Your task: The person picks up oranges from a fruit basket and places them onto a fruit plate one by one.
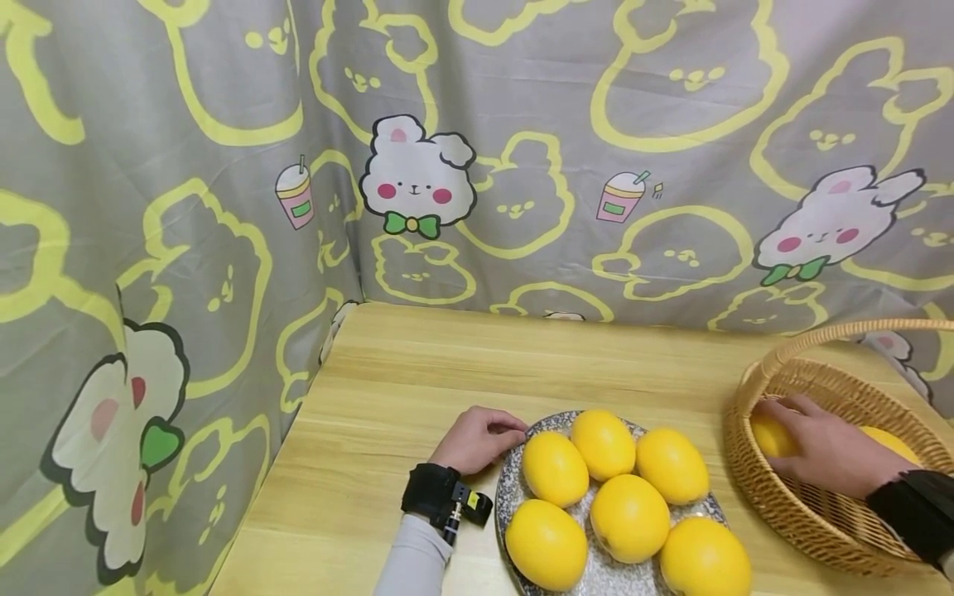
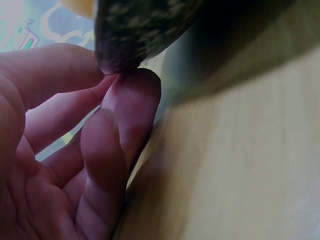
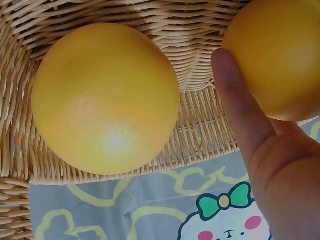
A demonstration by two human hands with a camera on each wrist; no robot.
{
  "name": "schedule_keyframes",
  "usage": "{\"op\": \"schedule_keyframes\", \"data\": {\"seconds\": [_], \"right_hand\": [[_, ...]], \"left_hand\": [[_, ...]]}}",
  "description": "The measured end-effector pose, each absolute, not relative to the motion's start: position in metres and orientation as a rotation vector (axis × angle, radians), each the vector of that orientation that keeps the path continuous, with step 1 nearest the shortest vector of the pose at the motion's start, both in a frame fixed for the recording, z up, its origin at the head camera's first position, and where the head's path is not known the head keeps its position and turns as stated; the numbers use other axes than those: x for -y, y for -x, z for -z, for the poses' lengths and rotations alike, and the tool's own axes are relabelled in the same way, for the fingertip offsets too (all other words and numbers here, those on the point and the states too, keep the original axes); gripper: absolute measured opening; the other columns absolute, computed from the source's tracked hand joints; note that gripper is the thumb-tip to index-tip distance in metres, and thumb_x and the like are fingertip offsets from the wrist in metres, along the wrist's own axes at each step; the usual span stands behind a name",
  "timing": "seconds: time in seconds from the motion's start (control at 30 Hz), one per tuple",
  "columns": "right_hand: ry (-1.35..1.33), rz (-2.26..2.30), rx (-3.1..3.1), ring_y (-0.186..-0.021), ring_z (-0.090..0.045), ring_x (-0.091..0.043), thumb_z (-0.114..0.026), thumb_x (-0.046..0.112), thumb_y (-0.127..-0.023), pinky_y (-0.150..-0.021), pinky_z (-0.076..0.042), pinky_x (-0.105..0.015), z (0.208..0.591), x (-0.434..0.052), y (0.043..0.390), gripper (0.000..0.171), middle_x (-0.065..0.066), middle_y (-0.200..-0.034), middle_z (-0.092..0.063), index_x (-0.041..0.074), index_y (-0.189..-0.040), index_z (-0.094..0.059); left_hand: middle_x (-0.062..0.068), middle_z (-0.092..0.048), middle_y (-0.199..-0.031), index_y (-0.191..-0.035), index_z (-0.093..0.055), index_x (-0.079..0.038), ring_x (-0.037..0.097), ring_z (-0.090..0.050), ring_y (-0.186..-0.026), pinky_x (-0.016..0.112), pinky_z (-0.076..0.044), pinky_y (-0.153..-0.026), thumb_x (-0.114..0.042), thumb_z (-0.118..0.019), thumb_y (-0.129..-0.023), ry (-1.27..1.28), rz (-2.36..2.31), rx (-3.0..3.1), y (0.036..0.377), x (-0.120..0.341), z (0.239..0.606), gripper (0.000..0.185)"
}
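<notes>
My left hand (image 1: 477, 439) pinches the rim of a dark speckled plate (image 1: 510, 484) between thumb and fingertips at its left side. Several smooth yellow fruits (image 1: 629, 518) sit spread over that plate. At the right, my right hand (image 1: 827, 447) reaches into a wicker basket (image 1: 768, 507) and grips a yellow fruit (image 1: 771, 434) by its side. The right wrist view has a finger against this fruit (image 3: 280, 55), with a second yellow fruit (image 3: 106, 100) lying apart from it against the woven wall.
The basket's arched handle (image 1: 857, 329) rises over its far side. A wooden table (image 1: 447, 356) carries everything. Grey curtains (image 1: 537, 91) with cartoon prints hang behind it and along the left.
</notes>
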State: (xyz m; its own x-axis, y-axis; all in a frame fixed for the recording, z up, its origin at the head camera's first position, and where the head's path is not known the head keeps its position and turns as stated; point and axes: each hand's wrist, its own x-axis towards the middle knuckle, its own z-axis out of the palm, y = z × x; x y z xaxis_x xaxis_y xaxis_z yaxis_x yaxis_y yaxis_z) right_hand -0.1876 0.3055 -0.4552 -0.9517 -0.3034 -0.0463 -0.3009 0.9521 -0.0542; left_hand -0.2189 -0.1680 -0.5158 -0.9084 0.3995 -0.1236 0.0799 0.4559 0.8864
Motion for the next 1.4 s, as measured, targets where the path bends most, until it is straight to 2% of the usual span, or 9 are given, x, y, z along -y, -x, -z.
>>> {"op": "schedule_keyframes", "data": {"seconds": [0.13,0.33,0.63,0.8,0.97,1.07,1.2,1.3,1.4], "right_hand": [[0.533,0.087,-3.056,-0.099,-0.067,-0.048,-0.091,0.032,-0.073,-0.081,-0.056,-0.063,0.459,-0.306,0.185,0.074,-0.034,-0.124,-0.059,-0.002,-0.13,-0.059],[0.536,0.084,-3.029,-0.095,-0.067,-0.035,-0.092,0.032,-0.071,-0.071,-0.053,-0.043,0.46,-0.305,0.183,0.076,-0.029,-0.122,-0.059,-0.001,-0.13,-0.057],[0.514,0.11,-2.978,-0.098,-0.067,-0.042,-0.091,0.032,-0.072,-0.075,-0.056,-0.056,0.456,-0.306,0.181,0.076,-0.033,-0.124,-0.059,0.0,-0.133,-0.058],[0.461,0.112,-2.947,-0.095,-0.068,-0.037,-0.089,0.037,-0.075,-0.07,-0.054,-0.045,0.452,-0.305,0.179,0.076,-0.032,-0.128,-0.059,0.003,-0.135,-0.058],[0.471,0.078,-2.96,-0.089,-0.064,-0.026,-0.089,0.037,-0.077,-0.064,-0.044,-0.031,0.448,-0.306,0.177,0.071,-0.031,-0.125,-0.06,0.007,-0.134,-0.06],[0.455,0.063,-2.975,-0.086,-0.062,-0.021,-0.089,0.038,-0.077,-0.063,-0.044,-0.029,0.445,-0.309,0.176,0.069,-0.028,-0.124,-0.061,0.009,-0.133,-0.061],[0.451,0.065,-3.013,-0.084,-0.064,-0.022,-0.089,0.039,-0.076,-0.065,-0.053,-0.039,0.44,-0.313,0.174,0.069,-0.03,-0.124,-0.06,0.009,-0.131,-0.061],[0.488,0.071,-3.043,-0.083,-0.064,-0.023,-0.09,0.04,-0.074,-0.064,-0.054,-0.043,0.437,-0.316,0.171,0.07,-0.029,-0.122,-0.061,0.01,-0.13,-0.061],[0.51,0.064,-3.063,-0.083,-0.063,-0.021,-0.091,0.041,-0.072,-0.064,-0.054,-0.042,0.434,-0.316,0.169,0.072,-0.027,-0.12,-0.062,0.011,-0.13,-0.061]], "left_hand": [[0.0,-0.08,-0.105,-0.112,-0.081,-0.02,0.008,-0.065,-0.079,0.025,-0.054,-0.071,-0.029,-0.069,-0.099,-0.407,-1.44,-2.387,0.219,0.169,0.516,0.019],[0.0,-0.08,-0.107,-0.112,-0.081,-0.02,0.007,-0.066,-0.086,0.026,-0.054,-0.077,-0.029,-0.069,-0.099,-0.417,-1.434,-2.398,0.219,0.169,0.516,0.019],[-0.001,-0.08,-0.105,-0.112,-0.081,-0.021,0.007,-0.065,-0.085,0.026,-0.054,-0.076,-0.029,-0.069,-0.1,-0.412,-1.425,-2.399,0.219,0.168,0.516,0.019],[0.0,-0.08,-0.106,-0.113,-0.08,-0.02,0.008,-0.066,-0.087,0.027,-0.055,-0.078,-0.029,-0.069,-0.1,-0.416,-1.429,-2.398,0.218,0.169,0.515,0.02],[0.0,-0.08,-0.107,-0.113,-0.08,-0.02,0.008,-0.067,-0.089,0.028,-0.055,-0.08,-0.029,-0.069,-0.1,-0.419,-1.433,-2.393,0.218,0.169,0.515,0.02],[0.0,-0.08,-0.107,-0.113,-0.08,-0.02,0.008,-0.067,-0.088,0.028,-0.055,-0.079,-0.029,-0.069,-0.1,-0.416,-1.437,-2.389,0.218,0.17,0.516,0.02],[0.0,-0.08,-0.107,-0.113,-0.08,-0.02,0.008,-0.066,-0.086,0.026,-0.054,-0.077,-0.028,-0.069,-0.1,-0.416,-1.44,-2.386,0.218,0.169,0.516,0.02],[0.0,-0.08,-0.107,-0.113,-0.08,-0.02,0.008,-0.066,-0.087,0.026,-0.054,-0.078,-0.028,-0.068,-0.1,-0.42,-1.439,-2.389,0.218,0.169,0.516,0.02],[0.0,-0.08,-0.107,-0.113,-0.08,-0.02,0.008,-0.066,-0.088,0.027,-0.054,-0.079,-0.029,-0.069,-0.1,-0.421,-1.437,-2.391,0.218,0.169,0.516,0.02]]}}
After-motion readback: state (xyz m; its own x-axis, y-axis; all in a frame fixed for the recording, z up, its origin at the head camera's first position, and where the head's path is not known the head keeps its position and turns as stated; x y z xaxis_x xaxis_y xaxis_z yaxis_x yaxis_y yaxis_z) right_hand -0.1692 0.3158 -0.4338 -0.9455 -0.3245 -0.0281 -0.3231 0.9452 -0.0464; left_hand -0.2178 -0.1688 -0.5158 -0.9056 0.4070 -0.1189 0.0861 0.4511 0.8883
